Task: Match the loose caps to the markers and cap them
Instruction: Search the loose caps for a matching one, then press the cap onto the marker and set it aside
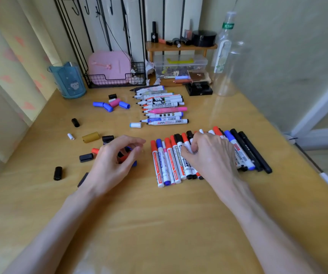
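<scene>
The left hand (115, 161) hovers low over the counter (159, 224), its fingers loosely curved and its thumb apart from them, with nothing visibly held. Directly beneath its palm lie a few loose caps, red and blue (126, 156), partly hidden by the fingers. More caps lie scattered to its left: a red cap (95, 150) touching a black cap (86, 157), another black cap (58, 173) nearer the counter's edge, a gold cap (90, 137) and a small white cap (70, 136). Further back sits a cluster of blue caps (107, 106) with a pink cap (114, 102) among them.

The right hand (208, 155) rests on the row of capped markers (167, 165), which lie side by side just to the right of the left hand. Its fingertips (192, 148) curl down onto the white barrels near the middle of the row; whether they pinch one marker or only press on them cannot be told. The markers at the right end of the row are black and stick out past the wrist.

Behind the row, well apart from both hands, a stack of uncapped markers (163, 107) lies with tips pointing left, and a white and blue cap (135, 125) rests just beside its near corner.

At the back stand a blue cup (68, 80), a pink case (109, 68) in a wire basket, and a clear bottle (225, 56).
</scene>
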Action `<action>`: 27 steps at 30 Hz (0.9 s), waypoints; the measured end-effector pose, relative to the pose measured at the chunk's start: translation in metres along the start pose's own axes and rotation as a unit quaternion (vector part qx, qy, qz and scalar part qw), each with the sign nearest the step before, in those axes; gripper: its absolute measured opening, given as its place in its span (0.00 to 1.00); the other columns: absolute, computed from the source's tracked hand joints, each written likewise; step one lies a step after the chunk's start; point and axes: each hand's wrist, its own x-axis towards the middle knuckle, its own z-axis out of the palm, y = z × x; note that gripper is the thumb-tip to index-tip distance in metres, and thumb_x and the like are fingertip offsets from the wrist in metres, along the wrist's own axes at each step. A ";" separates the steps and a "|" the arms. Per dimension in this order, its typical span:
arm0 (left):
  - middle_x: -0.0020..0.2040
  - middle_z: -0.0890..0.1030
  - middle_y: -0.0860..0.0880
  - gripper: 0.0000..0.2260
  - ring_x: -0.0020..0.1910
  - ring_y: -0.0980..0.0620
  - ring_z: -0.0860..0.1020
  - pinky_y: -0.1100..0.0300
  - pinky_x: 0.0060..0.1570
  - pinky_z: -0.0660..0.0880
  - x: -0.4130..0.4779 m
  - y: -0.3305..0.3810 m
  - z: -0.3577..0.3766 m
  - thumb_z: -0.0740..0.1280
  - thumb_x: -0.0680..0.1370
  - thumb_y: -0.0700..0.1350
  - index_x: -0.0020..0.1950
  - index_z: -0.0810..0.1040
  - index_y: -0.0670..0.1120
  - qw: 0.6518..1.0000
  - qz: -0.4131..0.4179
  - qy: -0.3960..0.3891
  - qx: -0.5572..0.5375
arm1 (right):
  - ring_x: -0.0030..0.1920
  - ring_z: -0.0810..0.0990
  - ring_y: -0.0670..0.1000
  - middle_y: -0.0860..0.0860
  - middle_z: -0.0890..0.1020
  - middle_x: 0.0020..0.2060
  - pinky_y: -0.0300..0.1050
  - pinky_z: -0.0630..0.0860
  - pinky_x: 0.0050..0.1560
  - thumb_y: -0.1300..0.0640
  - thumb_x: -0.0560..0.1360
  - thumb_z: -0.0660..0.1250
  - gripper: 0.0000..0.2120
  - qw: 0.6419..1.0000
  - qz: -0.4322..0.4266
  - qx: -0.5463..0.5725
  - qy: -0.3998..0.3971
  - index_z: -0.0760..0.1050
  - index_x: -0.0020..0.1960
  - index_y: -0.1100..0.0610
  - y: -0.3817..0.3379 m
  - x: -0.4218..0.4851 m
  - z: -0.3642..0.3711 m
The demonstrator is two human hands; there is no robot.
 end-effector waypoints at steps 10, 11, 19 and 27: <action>0.53 0.85 0.57 0.09 0.51 0.57 0.82 0.68 0.50 0.73 -0.005 -0.014 -0.018 0.69 0.82 0.40 0.60 0.84 0.50 1.000 -0.012 0.020 0.000 | 0.52 0.80 0.49 0.47 0.81 0.52 0.49 0.74 0.55 0.39 0.77 0.70 0.17 0.986 -0.127 0.103 0.021 0.80 0.56 0.52 -0.006 0.015 0.016; 0.53 0.85 0.57 0.09 0.49 0.58 0.81 0.68 0.49 0.73 -0.006 -0.016 -0.022 0.69 0.82 0.39 0.59 0.84 0.50 1.000 -0.018 0.025 -0.002 | 0.55 0.79 0.49 0.47 0.81 0.54 0.50 0.74 0.58 0.39 0.77 0.70 0.19 0.983 -0.140 0.115 0.010 0.80 0.59 0.52 -0.009 0.020 0.017; 0.56 0.85 0.58 0.10 0.56 0.55 0.82 0.56 0.52 0.78 -0.008 -0.047 -0.061 0.69 0.82 0.38 0.61 0.84 0.49 0.996 -0.029 0.074 0.048 | 0.66 0.77 0.53 0.51 0.80 0.64 0.54 0.69 0.68 0.49 0.80 0.70 0.16 0.981 -0.145 0.126 -0.027 0.80 0.66 0.54 -0.028 0.080 0.037; 0.54 0.85 0.57 0.09 0.55 0.56 0.83 0.58 0.53 0.78 -0.007 -0.068 -0.082 0.68 0.83 0.41 0.61 0.84 0.51 0.988 -0.057 0.122 0.075 | 0.55 0.82 0.54 0.49 0.86 0.49 0.57 0.74 0.64 0.53 0.78 0.74 0.10 0.988 -0.095 0.106 -0.055 0.83 0.59 0.49 -0.019 0.109 0.053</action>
